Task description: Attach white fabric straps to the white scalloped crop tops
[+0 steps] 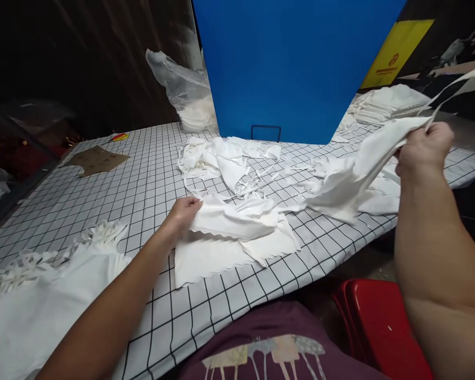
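My left hand (185, 212) pinches the upper left corner of a white fabric piece with a wavy edge (237, 224). That piece lies folded over another white wavy-edged piece (214, 258) on the checked cloth. Out to the right and raised above the table, my right hand (425, 145) is closed on a white fabric strip (374, 150). Its lower part hangs down to the table, and thin bands trail off beyond the hand to the right. Between the hands, further back, lies a loose heap of white fabric pieces and straps (225, 158).
A black-and-white checked cloth (150, 169) covers the table. Stacked white pieces with loops (75, 285) lie front left. A brown cardboard template (97, 161), a plastic bag (182, 84) and a blue panel (293, 68) stand further back. A red stool (383, 327) is below right.
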A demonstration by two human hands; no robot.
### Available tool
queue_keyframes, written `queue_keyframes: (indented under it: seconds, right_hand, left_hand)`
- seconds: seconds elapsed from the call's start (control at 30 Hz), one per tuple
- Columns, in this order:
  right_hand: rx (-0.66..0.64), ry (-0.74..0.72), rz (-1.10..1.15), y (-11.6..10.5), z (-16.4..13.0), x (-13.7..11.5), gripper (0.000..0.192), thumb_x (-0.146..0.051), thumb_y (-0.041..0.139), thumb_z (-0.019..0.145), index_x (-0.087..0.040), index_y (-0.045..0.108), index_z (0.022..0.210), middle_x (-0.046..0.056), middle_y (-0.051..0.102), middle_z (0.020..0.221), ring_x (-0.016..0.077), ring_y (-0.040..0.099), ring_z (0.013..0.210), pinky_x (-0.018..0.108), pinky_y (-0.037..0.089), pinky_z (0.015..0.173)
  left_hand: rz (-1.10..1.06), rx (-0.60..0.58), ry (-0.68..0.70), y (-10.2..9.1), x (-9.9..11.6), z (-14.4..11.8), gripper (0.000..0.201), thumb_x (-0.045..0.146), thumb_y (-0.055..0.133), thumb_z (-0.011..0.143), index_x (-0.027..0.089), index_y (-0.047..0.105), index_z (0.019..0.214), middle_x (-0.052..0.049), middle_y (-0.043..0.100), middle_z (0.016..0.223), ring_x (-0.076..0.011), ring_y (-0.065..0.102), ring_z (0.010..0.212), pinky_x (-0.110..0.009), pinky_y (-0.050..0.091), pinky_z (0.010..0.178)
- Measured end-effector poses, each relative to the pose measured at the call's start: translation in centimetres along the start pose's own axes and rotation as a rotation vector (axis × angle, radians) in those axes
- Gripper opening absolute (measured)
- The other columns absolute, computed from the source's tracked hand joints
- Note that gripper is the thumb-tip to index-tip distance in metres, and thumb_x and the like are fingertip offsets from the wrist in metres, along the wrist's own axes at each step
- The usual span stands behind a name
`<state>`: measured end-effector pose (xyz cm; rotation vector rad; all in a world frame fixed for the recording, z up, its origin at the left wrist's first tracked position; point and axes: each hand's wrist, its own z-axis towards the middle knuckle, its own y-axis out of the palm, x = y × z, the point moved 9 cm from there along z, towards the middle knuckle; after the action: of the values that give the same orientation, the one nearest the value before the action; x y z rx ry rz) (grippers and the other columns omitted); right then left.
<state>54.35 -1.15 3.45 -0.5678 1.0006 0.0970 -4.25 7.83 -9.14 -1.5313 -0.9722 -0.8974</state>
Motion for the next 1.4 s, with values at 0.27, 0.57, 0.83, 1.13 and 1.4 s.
queue_keyframes:
  seconds: [0.27, 0.57, 0.83, 1.13, 1.4]
  right_hand:
    - [-0.695, -0.377, -0.125, 8.0, -17.6, -4.5, 0.039, -0.051, 0.058, 0.091, -0.024, 0.057, 0.119, 0.017, 0.058, 0.121, 0.0322, 0.058, 0.111, 0.05, 0.051, 0.09]
    - [-1.029, -0.71, -0.026, 13.3, -29.4, -8.4, 0.019, -0.036, 0.047, 0.097, -0.023, 0.06, 0.094, 0.009, 0.065, 0.097, 0.0263, 0.059, 0.093, 0.047, 0.044, 0.086]
    - [-1.18, 0.138, 0.6, 14.2, -25.1, -9.1, 0.032, -0.055, 0.058, 0.088, -0.024, 0.053, 0.091, 0.002, 0.057, 0.08, 0.0138, 0.054, 0.06, 0.026, 0.043, 0.049]
    - [-1.309, -0.305, 0.155, 13.3, -24.4, -8.4, 0.045, -0.035, 0.072, 0.076, -0.027, 0.059, 0.118, 0.004, 0.067, 0.104, 0.022, 0.064, 0.087, 0.032, 0.052, 0.071]
    - [-1.125, 0.138, 0.48, 15.0, -21.2, -7.3, 0.013, -0.032, 0.066, 0.078, -0.022, 0.062, 0.084, -0.001, 0.059, 0.068, 0.0098, 0.05, 0.051, 0.021, 0.038, 0.044]
  left_hand:
    - [0.522, -0.231, 0.254, 0.4, 0.3, -4.5, 0.089, 0.047, 0.082, 0.064, 0.029, 0.046, 0.144, -0.012, 0.053, 0.135, -0.0321, 0.057, 0.112, -0.04, 0.049, 0.088]
    - [0.577, -0.02, 0.412, 0.4, 2.8, -4.9, 0.016, 0.032, 0.059, 0.087, 0.02, 0.068, 0.082, -0.007, 0.063, 0.086, -0.024, 0.058, 0.084, -0.035, 0.046, 0.081]
    - [-0.714, -0.059, -0.139, 1.5, 2.2, -3.0, 0.018, 0.028, 0.065, 0.087, 0.011, 0.066, 0.086, -0.007, 0.068, 0.075, -0.0177, 0.065, 0.07, -0.03, 0.054, 0.069]
    - [-0.176, -0.437, -0.056, 2.8, 3.0, -4.4, 0.051, 0.034, 0.092, 0.056, 0.014, 0.069, 0.097, -0.007, 0.072, 0.09, -0.0205, 0.068, 0.078, -0.026, 0.053, 0.065]
    - [-0.064, -0.42, 0.007, 2.8, 2.1, -3.9, 0.037, 0.046, 0.079, 0.073, 0.016, 0.071, 0.093, -0.004, 0.07, 0.081, -0.0141, 0.062, 0.065, -0.021, 0.044, 0.056]
